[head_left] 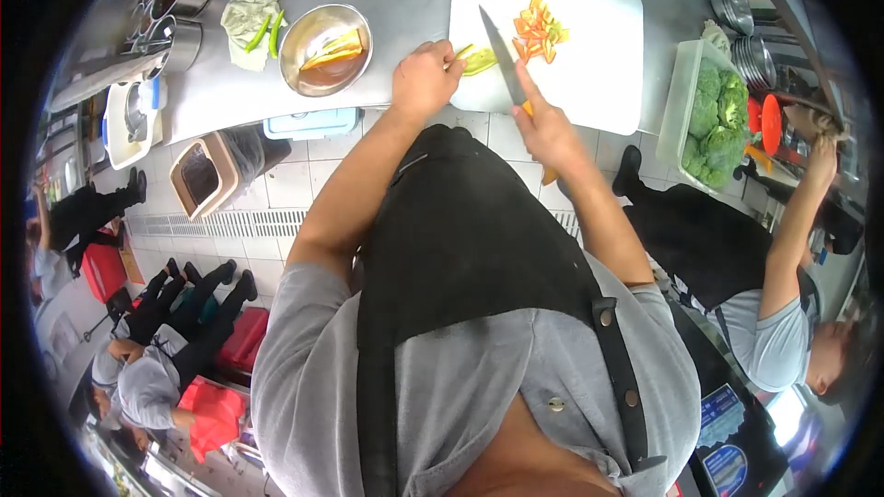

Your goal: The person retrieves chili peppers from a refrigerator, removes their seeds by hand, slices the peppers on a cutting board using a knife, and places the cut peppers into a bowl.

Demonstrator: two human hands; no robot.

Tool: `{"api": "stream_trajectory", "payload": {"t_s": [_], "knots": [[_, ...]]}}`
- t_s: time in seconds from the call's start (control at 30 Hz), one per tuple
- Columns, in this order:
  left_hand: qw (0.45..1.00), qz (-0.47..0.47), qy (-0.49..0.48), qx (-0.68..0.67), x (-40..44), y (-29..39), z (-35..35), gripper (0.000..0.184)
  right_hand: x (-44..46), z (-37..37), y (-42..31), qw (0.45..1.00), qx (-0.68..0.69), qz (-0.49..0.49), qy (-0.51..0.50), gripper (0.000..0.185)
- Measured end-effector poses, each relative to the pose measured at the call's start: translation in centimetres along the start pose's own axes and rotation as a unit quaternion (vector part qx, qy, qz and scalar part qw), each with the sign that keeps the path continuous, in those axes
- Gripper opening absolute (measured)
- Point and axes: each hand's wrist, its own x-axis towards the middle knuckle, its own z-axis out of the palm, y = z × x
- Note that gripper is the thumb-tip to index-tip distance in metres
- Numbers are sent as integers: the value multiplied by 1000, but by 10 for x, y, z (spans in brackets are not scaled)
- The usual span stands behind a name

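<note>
In the head view my right hand [550, 136] is closed around the handle of a knife [504, 55], its blade pointing up and left over the white cutting board [599, 46]. My left hand [427, 79] has its fingers bent on a green pepper piece [480, 61] at the board's left edge, left of the blade. Beyond the knife lies a pile of cut orange and yellow-green pepper pieces [540, 29]. A metal bowl [299, 41] left of my left hand holds yellow-orange pepper pieces [333, 51].
Two green chilies [274, 34] lie on a cloth [249, 14] at the left. A tub of broccoli [714, 120] is at the right, near another person [737, 267]. Below the counter stands a bin [204, 175]. Several people are farther off, lower left.
</note>
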Motion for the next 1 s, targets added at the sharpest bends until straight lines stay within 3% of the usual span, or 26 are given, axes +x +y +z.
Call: {"api": "stream_trajectory", "payload": {"t_s": [0.13, 0.33, 0.43, 0.53, 0.67, 0.77, 0.87, 1.0], "knots": [[1000, -3, -7, 7, -5, 3, 0, 20, 11, 34, 5, 998, -60, -3, 29, 79], [995, 63, -13, -77, 3, -18, -9, 15, 26, 18, 5, 984, -155, -27, 81, 80], [994, 62, -26, -92, 16, -28, -5, 15, 7, -3, -2, 982, -163, -87, 46, 78], [994, 53, -57, -79, 30, -28, -7, 16, 14, 0, 4, 975, -218, -52, -10, 77], [994, 42, -61, -79, 20, -31, -4, 17, 31, 2, 7, 979, -193, -57, -11, 77], [993, -53, -91, -62, 1, -9, -10, 18, 29, -3, 4, 987, -150, -60, 17, 78], [999, 0, -13, -29, -14, -4, -3, 20, 11, 9, 1, 993, -85, -71, 48, 79], [999, -11, -31, -20, -18, -2, -1, 19, 8, 30, -7, 995, -90, -39, 20, 80]]}}
